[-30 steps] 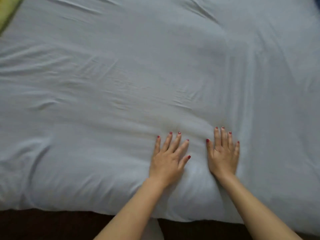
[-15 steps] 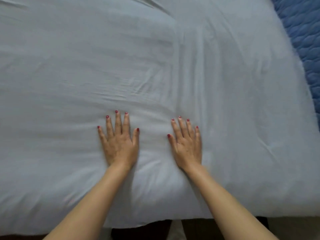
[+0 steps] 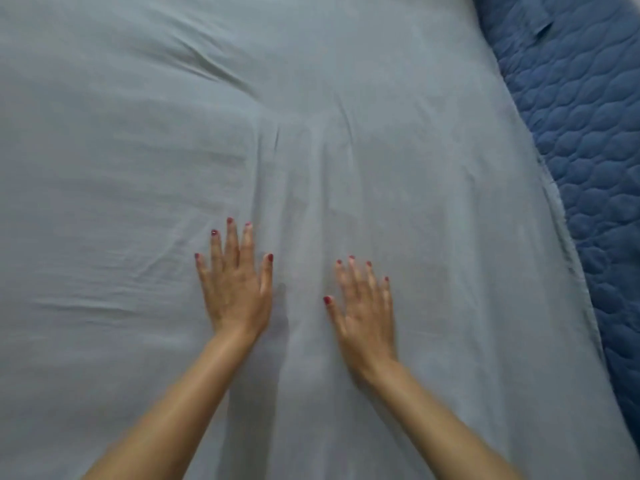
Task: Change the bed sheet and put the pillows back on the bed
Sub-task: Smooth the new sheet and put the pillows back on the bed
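Pale sheet point(image 3: 138, 168): L hand point(image 3: 235, 289) & R hand point(image 3: 363, 317) flat, fingers straight.

A blue quilted fabric cover point(image 3: 585, 140), stitched in a repeating pattern of rounded, scale-like cells, occupies the upper right corner and runs down the right edge of the view. A flat strip or fold of the same blue material point(image 3: 540, 26) lies near its top, set at a slant across the quilting
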